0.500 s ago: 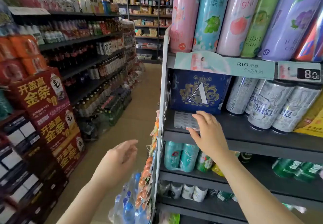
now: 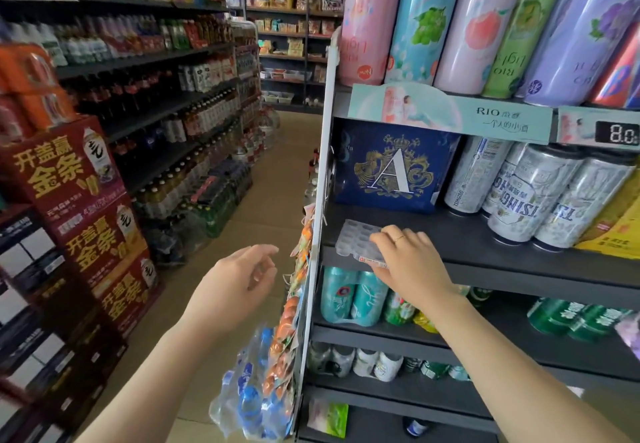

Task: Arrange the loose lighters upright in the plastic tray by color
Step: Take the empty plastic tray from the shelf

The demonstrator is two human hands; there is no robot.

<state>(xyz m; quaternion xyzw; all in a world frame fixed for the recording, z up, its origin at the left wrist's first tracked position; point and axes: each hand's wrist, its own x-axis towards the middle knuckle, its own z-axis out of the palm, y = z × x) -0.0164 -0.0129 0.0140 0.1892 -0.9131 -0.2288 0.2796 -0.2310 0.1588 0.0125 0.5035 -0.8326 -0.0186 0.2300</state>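
A clear plastic tray (image 2: 356, 240) with rows of empty cells lies flat on the dark shelf (image 2: 485, 252), in front of a blue box. My right hand (image 2: 408, 262) grips the tray's front right edge, fingers on top and thumb under the rim. My left hand (image 2: 239, 283) hangs in the aisle to the left of the shelf unit, fingers apart, holding nothing. No lighters are visible.
A blue box with a gold letter A (image 2: 391, 169) stands behind the tray. Silver beer cans (image 2: 530, 197) fill the shelf to the right. Snack packets (image 2: 294, 297) hang along the shelf's left side. Red cartons (image 2: 79, 200) stack at the left, across the aisle floor (image 2: 259, 200).
My right hand has slid onto the tray's front edge and closed on it. My left hand has lifted slightly and moved toward the shelf.
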